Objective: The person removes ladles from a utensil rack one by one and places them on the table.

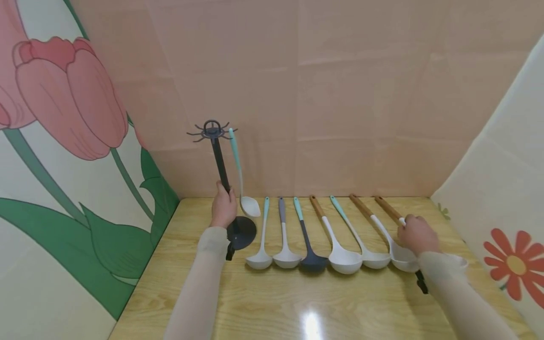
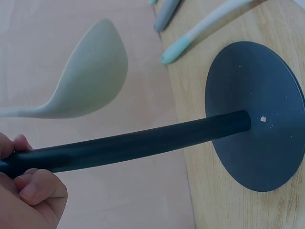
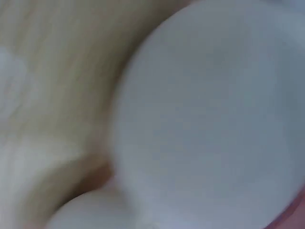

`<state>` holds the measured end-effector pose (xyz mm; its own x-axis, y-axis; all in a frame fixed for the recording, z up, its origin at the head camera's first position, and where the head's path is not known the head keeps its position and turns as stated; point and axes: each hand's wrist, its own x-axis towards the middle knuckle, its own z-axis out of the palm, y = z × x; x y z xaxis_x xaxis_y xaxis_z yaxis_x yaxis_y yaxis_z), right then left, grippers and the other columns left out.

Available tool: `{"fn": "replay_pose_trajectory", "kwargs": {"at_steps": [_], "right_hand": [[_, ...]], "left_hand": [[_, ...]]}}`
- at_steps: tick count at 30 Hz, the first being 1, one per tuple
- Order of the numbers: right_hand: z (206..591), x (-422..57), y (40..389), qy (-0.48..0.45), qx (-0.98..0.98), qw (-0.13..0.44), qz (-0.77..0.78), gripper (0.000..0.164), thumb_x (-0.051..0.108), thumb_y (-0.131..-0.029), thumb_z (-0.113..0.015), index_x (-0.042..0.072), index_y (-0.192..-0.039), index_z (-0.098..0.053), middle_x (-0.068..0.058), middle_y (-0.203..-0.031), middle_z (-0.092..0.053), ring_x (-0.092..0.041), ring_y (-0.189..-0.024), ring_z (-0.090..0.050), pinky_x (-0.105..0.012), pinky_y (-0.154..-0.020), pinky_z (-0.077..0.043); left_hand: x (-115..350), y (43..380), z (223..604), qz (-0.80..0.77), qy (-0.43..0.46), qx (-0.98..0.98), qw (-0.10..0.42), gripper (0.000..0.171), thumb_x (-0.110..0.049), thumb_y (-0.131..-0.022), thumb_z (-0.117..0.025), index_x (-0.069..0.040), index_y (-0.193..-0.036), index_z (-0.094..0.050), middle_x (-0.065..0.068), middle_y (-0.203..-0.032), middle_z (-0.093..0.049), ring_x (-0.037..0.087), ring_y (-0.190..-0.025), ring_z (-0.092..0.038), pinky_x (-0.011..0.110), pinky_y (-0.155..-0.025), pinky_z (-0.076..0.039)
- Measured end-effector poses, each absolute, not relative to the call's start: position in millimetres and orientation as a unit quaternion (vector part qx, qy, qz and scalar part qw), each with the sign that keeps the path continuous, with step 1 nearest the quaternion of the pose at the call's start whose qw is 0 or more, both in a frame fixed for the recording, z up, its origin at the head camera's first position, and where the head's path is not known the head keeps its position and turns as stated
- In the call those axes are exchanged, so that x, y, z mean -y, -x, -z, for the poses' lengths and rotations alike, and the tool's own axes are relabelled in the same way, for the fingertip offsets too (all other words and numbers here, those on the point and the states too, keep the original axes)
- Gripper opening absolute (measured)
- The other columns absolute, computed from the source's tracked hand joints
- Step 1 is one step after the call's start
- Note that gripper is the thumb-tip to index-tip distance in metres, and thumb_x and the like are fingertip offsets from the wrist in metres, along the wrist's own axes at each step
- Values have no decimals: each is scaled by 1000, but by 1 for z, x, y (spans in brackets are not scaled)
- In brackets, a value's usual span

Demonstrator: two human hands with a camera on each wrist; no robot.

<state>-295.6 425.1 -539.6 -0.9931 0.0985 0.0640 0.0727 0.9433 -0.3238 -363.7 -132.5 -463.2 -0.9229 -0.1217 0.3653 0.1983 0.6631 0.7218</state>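
My left hand [image 1: 224, 205] grips the pole of a black ladle stand [image 1: 219, 163], which has a ring of hooks on top and a round base [image 2: 255, 157]. From one hook hangs a white ladle with a teal handle [image 1: 235, 147]; its bowl [image 2: 95, 71] is beside the pole. At the right end of a row of ladles, my right hand [image 1: 420, 233] holds a brown-handled white ladle [image 1: 387, 207] near its neck. My wrist partly hides its bowl. A large white bowl [image 3: 205, 114] fills much of the blurred right wrist view.
Between the hands, several ladles lie side by side on the wooden table [image 1: 272, 307], handles towards the back wall. Among them are a dark ladle [image 1: 313, 263], a grey-handled ladle [image 1: 282, 210] and a brown-handled white one [image 1: 345, 262]. Flower-printed cloths flank the table.
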Motion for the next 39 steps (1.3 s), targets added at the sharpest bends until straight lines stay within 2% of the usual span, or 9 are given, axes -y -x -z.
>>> {"fn": "replay_pose_trajectory", "kwargs": {"at_steps": [5, 8, 10, 12, 17, 19, 23, 29, 39], "right_hand": [[526, -380, 307, -8, 979, 108, -174, 41, 16, -93, -50, -7, -128, -54, -32, -99, -61, -39, -76, -60, -51, -56, -47], [517, -352, 312, -39, 974, 127, -184, 39, 14, -95, -51, -5, -127, -57, -26, -97, -66, -32, -73, -61, -45, -55, -47], [510, -334, 313, -56, 971, 128, -194, 30, 14, -96, -51, -9, -113, -59, -24, -92, -66, -29, -70, -60, -43, -56, -47], [505, -317, 314, -66, 970, 125, -198, 33, 15, -98, -49, -8, -119, -59, -22, -95, -67, -27, -70, -61, -40, -54, -47], [496, -272, 316, -81, 963, 110, -233, 38, 17, -99, -50, -7, -128, -57, -23, -104, -69, -32, -82, -67, -46, -64, -52], [494, -255, 316, -86, 958, 107, -250, 33, 18, -99, -52, -7, -119, -60, -22, -100, -69, -31, -82, -67, -46, -67, -53], [492, -223, 315, -95, 950, 101, -279, 31, 19, -99, -54, -4, -118, -61, -19, -100, -70, -28, -79, -67, -42, -65, -53], [490, -180, 316, -110, 935, 110, -318, 29, 17, -97, -58, -3, -117, -64, -16, -99, -71, -28, -85, -67, -44, -72, -53], [475, -116, 319, -134, 905, 69, -398, 27, 16, -98, -59, 0, -120, -64, -13, -102, -69, -12, -52, -50, -30, -54, -46]], "left_hand": [[132, 364, 463, 409, 21, 891, 195, 31, -21, -107, -38, -1, -131, -36, 24, -96, -63, 45, -88, -64, 57, -80, -47], [132, 363, 463, 412, 20, 891, 191, 29, -22, -107, -38, -2, -129, -37, 23, -95, -63, 44, -88, -64, 57, -79, -47], [131, 363, 462, 414, 19, 890, 188, 28, -22, -107, -37, -3, -127, -38, 23, -94, -63, 44, -87, -64, 56, -78, -47], [131, 363, 462, 415, 18, 890, 188, 27, -22, -107, -37, -3, -126, -39, 24, -94, -64, 44, -87, -64, 57, -77, -47], [131, 364, 463, 411, 14, 892, 190, 27, -24, -107, -37, -4, -126, -39, 24, -94, -64, 45, -87, -64, 57, -77, -47], [131, 364, 463, 409, 13, 892, 191, 28, -24, -107, -37, -4, -126, -39, 24, -93, -63, 45, -86, -64, 57, -76, -47], [132, 365, 464, 405, 11, 894, 189, 27, -24, -108, -36, -5, -126, -39, 22, -91, -63, 44, -84, -64, 56, -74, -46], [133, 364, 464, 404, 11, 896, 182, 28, -24, -108, -36, -5, -128, -38, 23, -95, -64, 45, -87, -64, 57, -76, -47], [132, 362, 462, 405, 7, 897, 178, 30, -25, -108, -37, -4, -129, -37, 25, -96, -64, 46, -90, -64, 57, -78, -46]]}}
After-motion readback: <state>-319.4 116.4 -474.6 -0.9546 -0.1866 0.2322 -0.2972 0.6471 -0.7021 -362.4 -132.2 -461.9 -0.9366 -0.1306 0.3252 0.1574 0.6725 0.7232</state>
